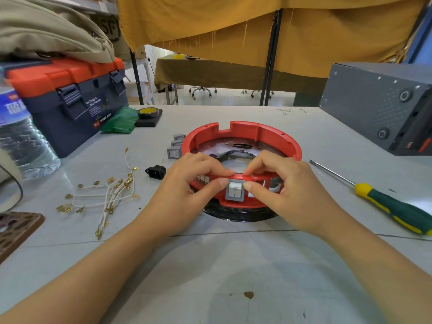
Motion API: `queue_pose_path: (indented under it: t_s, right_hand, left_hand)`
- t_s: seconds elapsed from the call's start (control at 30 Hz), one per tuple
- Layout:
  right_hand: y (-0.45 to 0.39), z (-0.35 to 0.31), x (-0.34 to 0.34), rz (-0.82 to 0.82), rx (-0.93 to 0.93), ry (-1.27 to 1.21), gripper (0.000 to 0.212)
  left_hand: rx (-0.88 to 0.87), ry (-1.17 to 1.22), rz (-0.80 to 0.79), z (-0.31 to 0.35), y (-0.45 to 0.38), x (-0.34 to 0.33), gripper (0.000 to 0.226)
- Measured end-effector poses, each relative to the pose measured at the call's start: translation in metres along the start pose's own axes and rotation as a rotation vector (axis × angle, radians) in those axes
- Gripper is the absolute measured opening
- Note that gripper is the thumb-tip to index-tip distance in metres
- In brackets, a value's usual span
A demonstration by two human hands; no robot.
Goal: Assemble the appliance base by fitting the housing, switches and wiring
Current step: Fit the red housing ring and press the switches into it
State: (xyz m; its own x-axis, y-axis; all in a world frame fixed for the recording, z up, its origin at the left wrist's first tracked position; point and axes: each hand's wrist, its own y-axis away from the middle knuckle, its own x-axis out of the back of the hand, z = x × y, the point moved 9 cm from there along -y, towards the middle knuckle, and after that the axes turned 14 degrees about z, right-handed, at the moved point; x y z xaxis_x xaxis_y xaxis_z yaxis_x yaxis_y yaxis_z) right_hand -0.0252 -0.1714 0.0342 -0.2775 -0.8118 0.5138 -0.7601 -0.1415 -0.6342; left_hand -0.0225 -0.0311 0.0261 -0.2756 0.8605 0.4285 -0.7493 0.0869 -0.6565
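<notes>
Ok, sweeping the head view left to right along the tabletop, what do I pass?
Clear plastic water bottle → bundle of white wires with brass terminals → black power inlet socket → left hand → grey rocker switch in the red ring housing → right hand → green-and-yellow-handled screwdriver.

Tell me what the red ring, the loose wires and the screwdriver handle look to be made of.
Red ring: likely moulded plastic, semi-gloss, with notches and ribs. Wires: white insulation, seemingly fabric or plastic, with brass-coloured metal terminals. Screwdriver handle: green and yellow, probably rubbery plastic; its shaft looks like steel.
</notes>
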Motion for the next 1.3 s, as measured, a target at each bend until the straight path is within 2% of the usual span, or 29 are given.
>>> queue_pose_path:
  t_s: [0.17, 0.3, 0.5, 1.07, 1.3]
  right_hand:
    - [0.005, 0.008, -0.006, -0.12, 0.01, 0.193, 0.027]
    - [0.007, 0.012, -0.009, -0.173, -0.052, 0.214, 0.033]
    - [0.007, 0.015, -0.011, -0.166, -0.1, 0.187, 0.031]
    - [0.004, 0.01, -0.009, -0.085, -0.038, 0.169, 0.026]
    - [0.002, 0.01, -0.009, -0.094, -0.024, 0.165, 0.021]
  left_hand:
    - [-0.043, -0.079, -0.079, -0.007, 0.004, 0.001, 0.029]
    - [-0.054, -0.13, -0.085, -0.008, 0.005, 0.0, 0.035]
    - [-0.052, -0.12, -0.069, -0.005, 0.003, -0.002, 0.031]
    - [-0.076, -0.137, -0.007, -0.004, 0.002, -0.002, 0.024]
    - [-0.055, -0.103, -0.037, -0.006, 0.0, -0.002, 0.021]
